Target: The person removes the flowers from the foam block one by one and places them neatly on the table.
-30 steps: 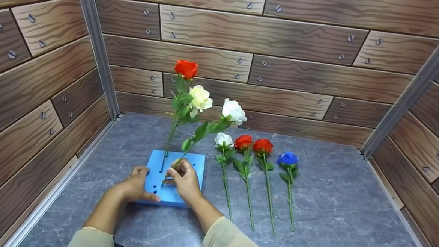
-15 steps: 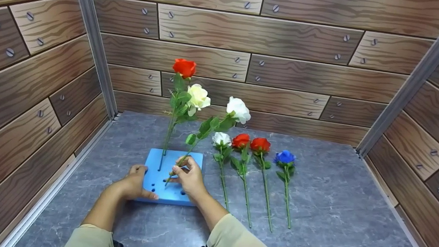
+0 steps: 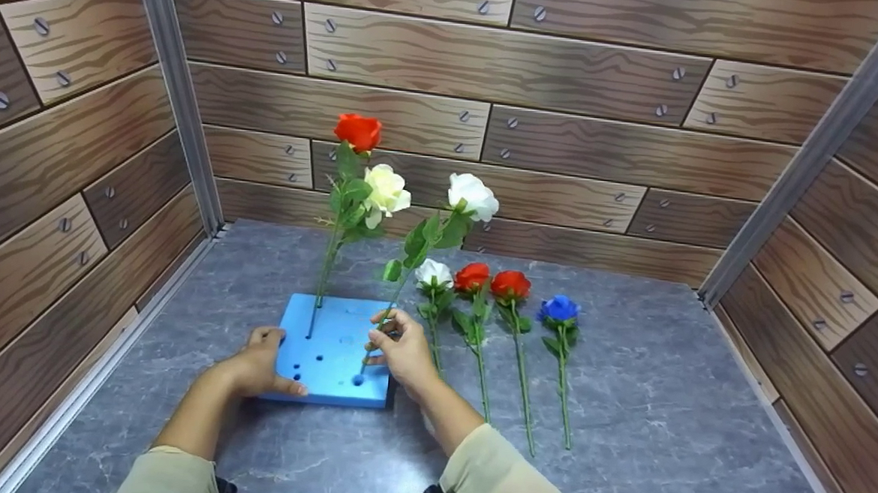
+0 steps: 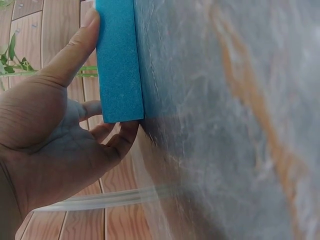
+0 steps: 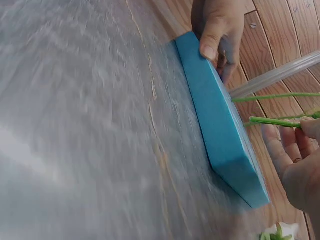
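My right hand (image 3: 409, 354) pinches the green stem (image 5: 280, 122) of a white rose (image 3: 473, 197) between thumb and fingers. The rose leans slightly right. Its lower stem end is close over the blue foam block (image 3: 341, 316), by a hole (image 3: 357, 380) near the front right corner. In the right wrist view, that end points at the block's holed face with a small gap. My left hand (image 3: 251, 364) grips the block's front left corner, thumb along the front and fingers at the left side (image 4: 120, 135). A red rose (image 3: 358, 132) and a cream rose (image 3: 386, 191) stand upright in the block.
Right of the block lie a white rose (image 3: 434, 274), two red roses (image 3: 472, 277) and a blue rose (image 3: 559, 308), stems toward me, on the grey marbled table (image 3: 626, 406). Wood-patterned walls (image 3: 386, 108) enclose the back and sides. Several more holes (image 3: 320, 358) dot the block.
My right hand has carried the held rose's stem end rightward, from mid-block to the front right hole, and the rose stands steeper. My left hand keeps its grip on the block.
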Available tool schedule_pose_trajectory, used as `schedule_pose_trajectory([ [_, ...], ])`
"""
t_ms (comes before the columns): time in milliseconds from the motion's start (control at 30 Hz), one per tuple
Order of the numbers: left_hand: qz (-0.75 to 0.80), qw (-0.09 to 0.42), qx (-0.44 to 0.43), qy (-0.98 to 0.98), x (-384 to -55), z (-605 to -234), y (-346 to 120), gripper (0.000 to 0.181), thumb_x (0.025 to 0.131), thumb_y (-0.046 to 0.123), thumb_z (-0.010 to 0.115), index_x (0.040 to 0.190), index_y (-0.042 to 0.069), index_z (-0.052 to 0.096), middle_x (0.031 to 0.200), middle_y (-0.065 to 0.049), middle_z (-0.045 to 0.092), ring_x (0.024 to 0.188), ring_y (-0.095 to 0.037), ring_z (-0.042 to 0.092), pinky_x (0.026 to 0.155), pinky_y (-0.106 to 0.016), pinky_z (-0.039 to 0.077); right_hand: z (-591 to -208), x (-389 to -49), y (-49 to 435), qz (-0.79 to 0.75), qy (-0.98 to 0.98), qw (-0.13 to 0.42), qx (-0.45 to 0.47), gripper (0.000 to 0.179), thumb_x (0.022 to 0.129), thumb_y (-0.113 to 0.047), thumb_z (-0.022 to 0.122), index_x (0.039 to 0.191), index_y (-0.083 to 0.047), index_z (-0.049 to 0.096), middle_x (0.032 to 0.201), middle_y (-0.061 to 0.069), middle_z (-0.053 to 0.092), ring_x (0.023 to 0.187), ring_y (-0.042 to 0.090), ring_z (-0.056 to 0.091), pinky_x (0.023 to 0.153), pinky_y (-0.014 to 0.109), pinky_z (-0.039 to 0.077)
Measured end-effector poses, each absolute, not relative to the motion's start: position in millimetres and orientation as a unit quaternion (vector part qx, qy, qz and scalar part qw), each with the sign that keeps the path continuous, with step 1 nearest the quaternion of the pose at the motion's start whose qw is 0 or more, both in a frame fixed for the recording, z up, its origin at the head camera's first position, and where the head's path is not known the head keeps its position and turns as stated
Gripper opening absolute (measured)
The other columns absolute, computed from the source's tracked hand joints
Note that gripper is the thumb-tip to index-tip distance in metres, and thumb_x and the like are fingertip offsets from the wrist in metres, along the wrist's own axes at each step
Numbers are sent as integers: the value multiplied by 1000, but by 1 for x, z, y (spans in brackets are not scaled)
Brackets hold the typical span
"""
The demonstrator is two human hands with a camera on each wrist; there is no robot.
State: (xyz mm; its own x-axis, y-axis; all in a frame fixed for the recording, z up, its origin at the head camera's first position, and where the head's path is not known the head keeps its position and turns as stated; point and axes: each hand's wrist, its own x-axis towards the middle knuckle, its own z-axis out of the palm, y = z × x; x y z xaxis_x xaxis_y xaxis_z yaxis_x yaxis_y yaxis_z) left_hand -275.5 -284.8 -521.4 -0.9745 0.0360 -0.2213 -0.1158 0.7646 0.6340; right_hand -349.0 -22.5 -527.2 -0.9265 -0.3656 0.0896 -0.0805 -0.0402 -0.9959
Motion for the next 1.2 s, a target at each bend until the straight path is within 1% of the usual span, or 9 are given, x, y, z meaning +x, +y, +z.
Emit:
schedule_pose_trajectory([
  [100, 344, 112, -22, 932, -275, -521, -285, 129, 80, 46, 96, 168, -8, 18, 172, -34, 14, 157, -63, 26, 126, -71, 34, -525, -350, -13, -693, 695, 106, -158, 25, 106, 1, 65, 130, 5, 62, 96, 5, 60, 84, 18, 71, 73, 41, 69],
  [200, 340, 114, -19, 933, -275, -522, -285, 130, 81, 48, 96, 168, -8, 18, 171, -34, 14, 157, -64, 26, 125, -72, 35, -524, -351, -3, -684, 704, 112, -158, 26, 106, 2, 64, 132, 1, 63, 96, 4, 57, 85, 18, 71, 73, 41, 69],
  [300, 340, 115, -16, 933, -274, -523, -285, 130, 81, 47, 96, 168, -9, 17, 171, -36, 14, 157, -64, 26, 124, -72, 35, -522, -350, 9, -672, 712, 121, -160, 30, 106, 1, 65, 135, -3, 64, 96, 3, 54, 87, 19, 71, 74, 47, 69],
  [400, 344, 116, -16, 931, -274, -523, -284, 130, 81, 47, 96, 168, -9, 16, 171, -36, 13, 157, -65, 25, 124, -72, 35, -521, -349, 21, -659, 723, 129, -164, 32, 106, -1, 66, 137, -8, 67, 97, 3, 56, 91, 22, 73, 76, 50, 69],
  [467, 347, 118, -17, 930, -274, -523, -284, 131, 81, 47, 96, 168, -9, 15, 171, -35, 12, 157, -65, 24, 125, -72, 34, -519, -348, 28, -652, 729, 131, -165, 33, 106, -3, 67, 139, -10, 68, 99, 3, 58, 92, 22, 73, 76, 48, 69],
  [633, 348, 120, -15, 930, -275, -522, -286, 131, 81, 48, 95, 168, -9, 14, 171, -35, 11, 157, -65, 23, 125, -73, 33, -517, -346, 45, -633, 744, 124, -171, 37, 108, -8, 67, 143, -16, 70, 101, 4, 63, 89, 17, 70, 70, 35, 67],
  [767, 348, 122, -14, 929, -274, -522, -286, 132, 81, 48, 95, 168, -9, 13, 171, -36, 10, 157, -65, 22, 125, -73, 32, -516, -343, 57, -621, 755, 121, -173, 39, 108, -8, 66, 145, -19, 70, 101, 5, 64, 88, 16, 69, 68, 34, 66],
  [967, 348, 124, -14, 929, -273, -523, -287, 132, 82, 48, 95, 168, -10, 13, 171, -37, 9, 157, -65, 20, 126, -73, 32, -516, -341, 75, -608, 768, 120, -164, 40, 108, -8, 66, 147, -17, 68, 98, 4, 62, 87, 16, 67, 68, 40, 67],
  [1200, 349, 124, -14, 929, -275, -520, -285, 132, 82, 47, 94, 168, -11, 13, 170, -37, 9, 158, -66, 19, 126, -73, 31, -513, -341, 95, -599, 780, 108, -145, 41, 108, -3, 64, 148, -9, 66, 94, 4, 61, 85, 17, 66, 62, 34, 64],
])
